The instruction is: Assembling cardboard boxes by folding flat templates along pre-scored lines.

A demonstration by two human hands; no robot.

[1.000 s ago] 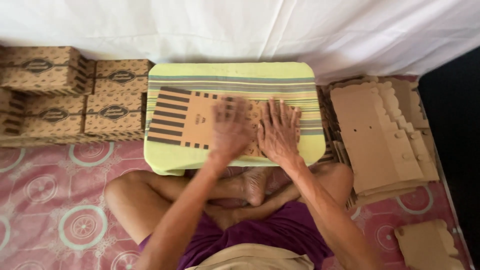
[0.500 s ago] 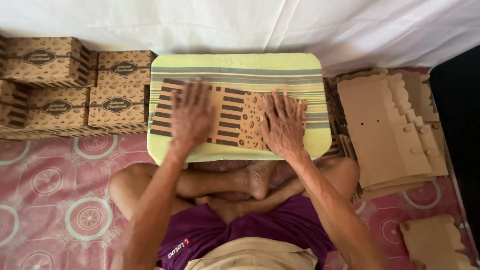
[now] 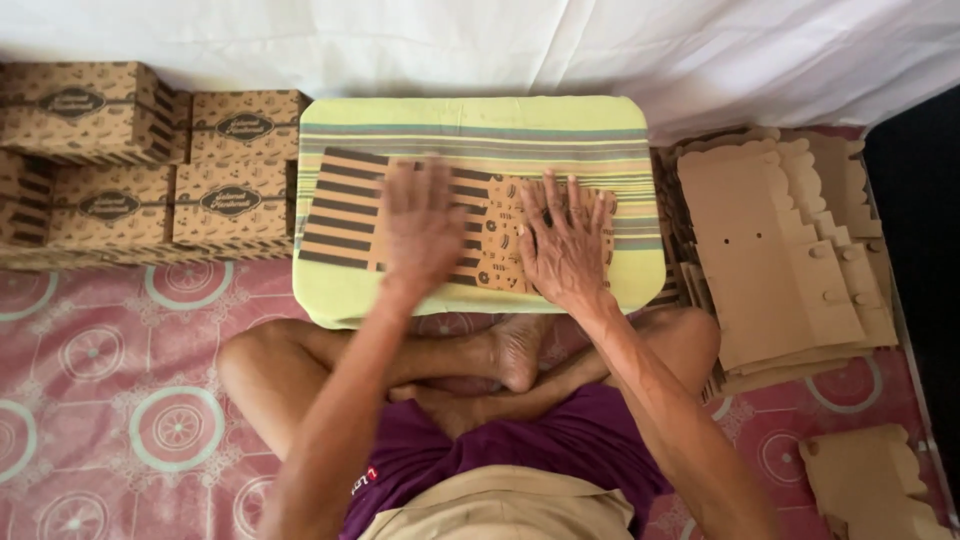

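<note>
A flat brown cardboard box blank [image 3: 345,210] with dark stripes and small printed shapes lies on a low table covered by a yellow-green striped cloth [image 3: 480,125]. My left hand [image 3: 420,225] is spread flat over the blank's middle, blurred by motion. My right hand [image 3: 565,240] presses palm-down on the blank's right part, fingers apart. My crossed legs sit just in front of the table.
Several assembled brown printed boxes [image 3: 150,160] are stacked at the left. A pile of flat plain cardboard blanks [image 3: 780,240] lies at the right, and another blank [image 3: 870,485] at the lower right. A white sheet [image 3: 500,45] hangs behind. The floor mat is pink with circles.
My left hand slid left across the blank from beside my right hand, then came back toward the middle. My right hand stayed pressing on the blank's right part.
</note>
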